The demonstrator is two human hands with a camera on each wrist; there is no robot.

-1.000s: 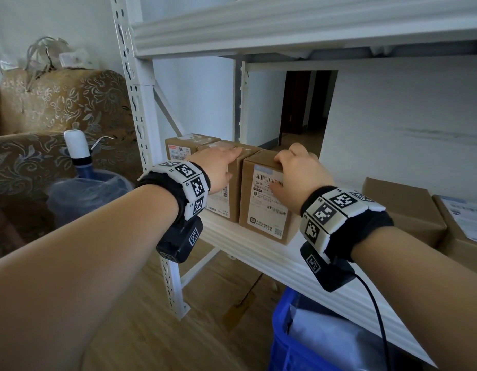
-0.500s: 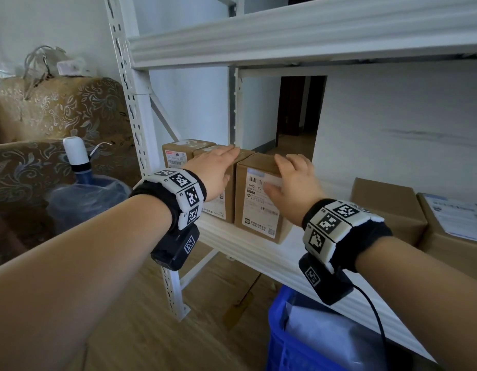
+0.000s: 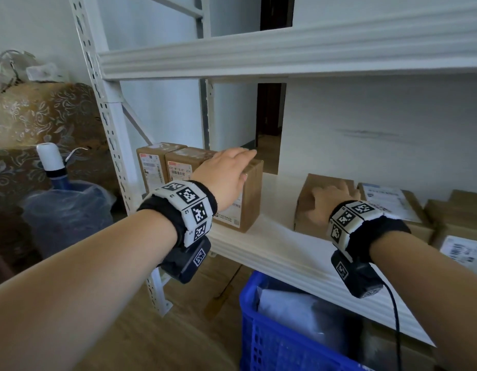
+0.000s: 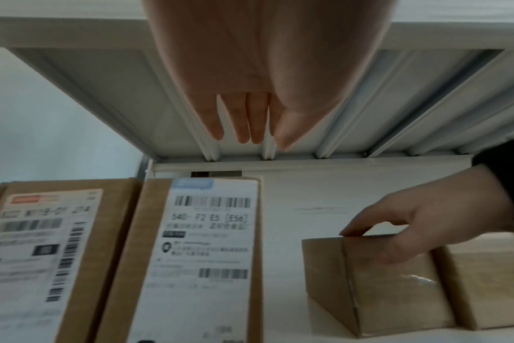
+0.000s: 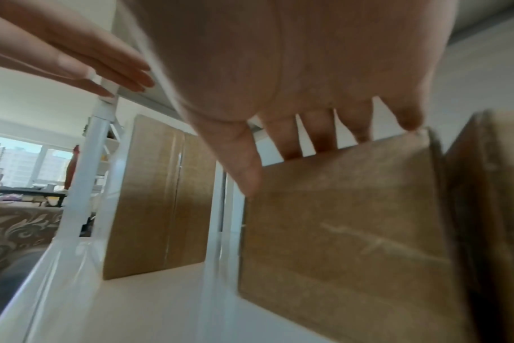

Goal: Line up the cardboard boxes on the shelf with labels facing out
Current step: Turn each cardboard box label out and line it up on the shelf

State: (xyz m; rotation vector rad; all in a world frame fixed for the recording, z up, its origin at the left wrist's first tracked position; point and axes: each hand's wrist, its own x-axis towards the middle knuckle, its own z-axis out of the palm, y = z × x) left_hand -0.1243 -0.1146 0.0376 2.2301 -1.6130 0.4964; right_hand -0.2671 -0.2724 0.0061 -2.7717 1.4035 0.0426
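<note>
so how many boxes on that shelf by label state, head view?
Label facing out: 3 (left box, middle box, third box)
Label on top: 2 (flat box, edge box)
No label showing: 2 (plain box under right hand, rear box)
Total: 7; right end cropped.

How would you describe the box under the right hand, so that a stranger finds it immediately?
Look at the white shelf above the blue crate. Three upright labelled boxes stand at its left end; across a bare gap lies the plain box, gripped by the right hand. Unlike its neighbours, its front shows no label.
</note>
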